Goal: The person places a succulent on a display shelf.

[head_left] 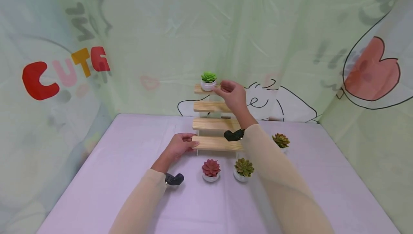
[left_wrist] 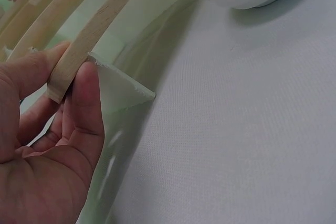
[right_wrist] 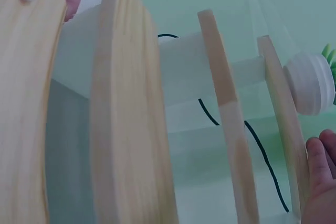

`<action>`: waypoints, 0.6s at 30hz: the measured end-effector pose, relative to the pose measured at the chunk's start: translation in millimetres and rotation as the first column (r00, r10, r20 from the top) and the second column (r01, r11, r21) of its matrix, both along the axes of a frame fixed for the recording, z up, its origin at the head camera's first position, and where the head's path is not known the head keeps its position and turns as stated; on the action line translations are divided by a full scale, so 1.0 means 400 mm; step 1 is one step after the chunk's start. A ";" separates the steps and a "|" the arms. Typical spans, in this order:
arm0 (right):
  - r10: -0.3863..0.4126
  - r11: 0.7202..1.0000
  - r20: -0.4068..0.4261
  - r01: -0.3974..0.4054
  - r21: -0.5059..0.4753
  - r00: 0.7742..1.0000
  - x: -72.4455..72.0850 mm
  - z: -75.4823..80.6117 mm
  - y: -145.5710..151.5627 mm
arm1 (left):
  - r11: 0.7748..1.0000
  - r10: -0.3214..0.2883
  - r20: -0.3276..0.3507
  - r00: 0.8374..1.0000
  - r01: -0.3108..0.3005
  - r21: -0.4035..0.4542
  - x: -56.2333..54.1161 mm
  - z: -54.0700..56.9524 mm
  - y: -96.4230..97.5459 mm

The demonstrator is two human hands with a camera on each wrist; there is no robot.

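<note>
A tiered wooden shelf stand with pale side supports stands at the back of the table. My left hand pinches the left end of its lowest board between thumb and fingers. A bright green potted succulent sits upright on the top board, towards its left end. Beside that white pot is my right hand, its fingers loosely bent. In the right wrist view those fingers lie against or close to the top board, with a small gap to the pot.
In front of the stand are a red potted succulent and an olive-green one. A brownish succulent stands to the right, partly behind my right sleeve. A printed curtain hangs behind the table.
</note>
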State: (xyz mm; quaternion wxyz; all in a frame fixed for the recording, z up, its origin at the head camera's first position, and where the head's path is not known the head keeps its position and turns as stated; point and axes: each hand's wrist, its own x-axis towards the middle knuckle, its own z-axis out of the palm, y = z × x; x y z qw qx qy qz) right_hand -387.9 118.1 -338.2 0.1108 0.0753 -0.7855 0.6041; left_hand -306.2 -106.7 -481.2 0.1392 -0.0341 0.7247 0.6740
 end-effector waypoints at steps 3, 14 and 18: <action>0.009 1.000 -0.034 -0.009 -0.002 0.999 0.014 -0.011 0.021 | 1.000 0.001 0.002 1.000 -0.001 -0.008 0.003 0.003 0.000; -0.013 0.999 -0.113 0.008 -0.046 0.993 0.074 -0.055 0.113 | 0.999 0.004 0.004 1.000 -0.004 -0.037 0.008 0.006 0.000; -0.018 1.000 -0.101 0.016 -0.024 0.995 0.107 -0.068 0.147 | 1.000 -0.002 0.001 1.000 0.002 -0.024 0.005 0.006 0.001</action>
